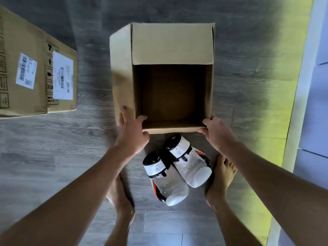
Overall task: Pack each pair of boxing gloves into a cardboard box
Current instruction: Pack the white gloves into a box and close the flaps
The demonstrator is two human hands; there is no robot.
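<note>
A labelled carton (35, 71) lies by the floor's left edge, apart from the work. The left hand (132, 133) grips the near-left corner of the empty cardboard box (172, 43), thumb curled over the rim, probably to square it for loading. The boxing gloves (177, 169) wait on the floor just in front of the box. The right hand (217, 133) pinches the near-right corner.
</note>
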